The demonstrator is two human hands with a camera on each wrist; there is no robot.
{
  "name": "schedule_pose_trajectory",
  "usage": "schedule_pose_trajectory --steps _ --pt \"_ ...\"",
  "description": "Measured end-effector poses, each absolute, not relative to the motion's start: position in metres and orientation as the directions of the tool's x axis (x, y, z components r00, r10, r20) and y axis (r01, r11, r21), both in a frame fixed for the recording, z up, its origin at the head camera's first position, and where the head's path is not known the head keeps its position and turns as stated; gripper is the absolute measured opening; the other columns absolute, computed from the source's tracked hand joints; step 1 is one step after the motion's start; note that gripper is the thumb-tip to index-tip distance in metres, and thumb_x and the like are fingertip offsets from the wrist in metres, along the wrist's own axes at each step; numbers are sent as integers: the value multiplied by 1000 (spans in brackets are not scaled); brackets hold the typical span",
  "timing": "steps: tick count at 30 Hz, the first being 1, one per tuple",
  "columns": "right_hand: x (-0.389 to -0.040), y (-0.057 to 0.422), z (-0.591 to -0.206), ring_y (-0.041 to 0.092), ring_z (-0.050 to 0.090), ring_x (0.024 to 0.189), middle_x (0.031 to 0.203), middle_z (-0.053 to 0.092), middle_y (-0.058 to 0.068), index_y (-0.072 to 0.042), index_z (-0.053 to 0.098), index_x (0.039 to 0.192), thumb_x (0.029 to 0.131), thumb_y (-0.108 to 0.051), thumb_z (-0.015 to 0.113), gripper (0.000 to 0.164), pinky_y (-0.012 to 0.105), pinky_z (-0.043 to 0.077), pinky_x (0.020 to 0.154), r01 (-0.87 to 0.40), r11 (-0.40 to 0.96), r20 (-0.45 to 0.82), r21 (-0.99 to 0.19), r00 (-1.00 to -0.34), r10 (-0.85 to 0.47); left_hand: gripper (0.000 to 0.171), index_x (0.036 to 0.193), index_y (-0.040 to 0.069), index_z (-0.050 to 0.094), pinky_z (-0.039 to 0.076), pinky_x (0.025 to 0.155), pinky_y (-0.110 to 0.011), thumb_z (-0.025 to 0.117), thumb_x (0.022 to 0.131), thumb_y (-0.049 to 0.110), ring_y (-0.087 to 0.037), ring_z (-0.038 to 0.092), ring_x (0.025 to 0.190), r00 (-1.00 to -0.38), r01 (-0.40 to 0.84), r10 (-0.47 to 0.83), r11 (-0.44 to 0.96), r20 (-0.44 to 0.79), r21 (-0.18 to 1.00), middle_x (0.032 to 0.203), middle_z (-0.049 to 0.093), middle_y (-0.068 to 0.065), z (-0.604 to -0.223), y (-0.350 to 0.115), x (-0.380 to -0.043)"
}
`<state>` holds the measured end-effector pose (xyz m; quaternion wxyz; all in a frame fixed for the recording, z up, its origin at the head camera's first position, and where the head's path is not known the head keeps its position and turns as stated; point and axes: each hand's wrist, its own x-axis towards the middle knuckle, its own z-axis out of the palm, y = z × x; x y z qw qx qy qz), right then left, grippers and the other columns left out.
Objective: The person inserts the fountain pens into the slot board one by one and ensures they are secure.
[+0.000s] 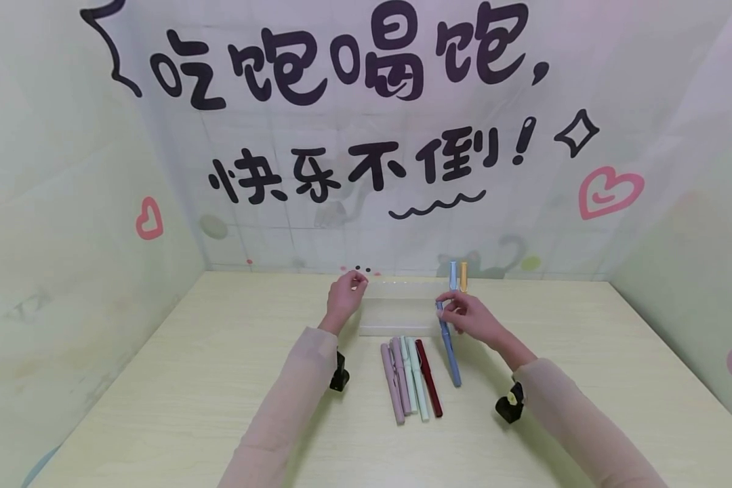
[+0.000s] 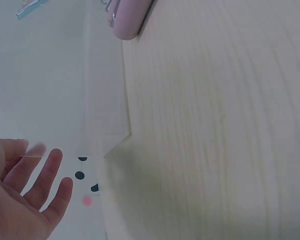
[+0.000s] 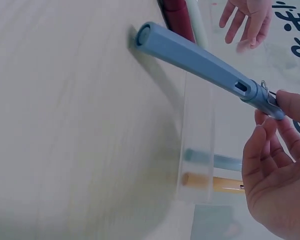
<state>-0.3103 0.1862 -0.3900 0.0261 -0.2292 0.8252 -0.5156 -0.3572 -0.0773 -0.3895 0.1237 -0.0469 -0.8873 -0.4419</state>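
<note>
My right hand (image 1: 471, 317) pinches a blue pen (image 3: 200, 62) near its clip end, between thumb and fingertips. The pen slants, its other end pointing toward the near side of the table. At the far left corner of a clear plastic box (image 1: 396, 331), my left hand (image 1: 344, 298) pinches the box's edge with thumb and forefinger; the other fingers spread loosely in the left wrist view. A light blue pen (image 3: 226, 162) and an orange pen (image 3: 227, 184) stand inside the box at its right end, partly hidden by my right hand in the head view.
In front of the box lies a row of pens: two mauve pens (image 1: 392, 383), two mint pens (image 1: 419, 390) and a dark red pen (image 1: 429, 379). A printed backdrop (image 1: 366, 237) rises behind the wooden table (image 1: 250, 379).
</note>
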Motion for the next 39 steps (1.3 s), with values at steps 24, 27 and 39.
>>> schedule_pose_trajectory --steps 24,27,39 --pt "-330 192 -361 30 45 59 90 53 16 0 49 116 87 -15 57 34 37 45 54 -343 311 287 -886 -934 -213 14 96 5 59 45 74 -37 52 89 15 -25 57 96 -965 193 -23 605 259 772 99 63 -11 -390 -77 -358" --pt "-330 192 -354 29 46 59 92 52 16 1 48 117 87 -15 57 35 30 45 52 -342 305 294 -889 -936 -193 14 96 5 59 44 75 -37 52 89 15 -25 57 96 -965 196 -22 607 262 770 99 63 -11 -390 -77 -357" --pt "-323 186 -335 20 47 59 94 52 19 2 46 118 88 -12 55 34 26 44 52 -363 309 358 -879 -931 -74 13 95 4 59 44 76 -37 53 89 14 -25 57 95 -963 196 -26 612 267 766 97 63 -11 -388 -77 -356"
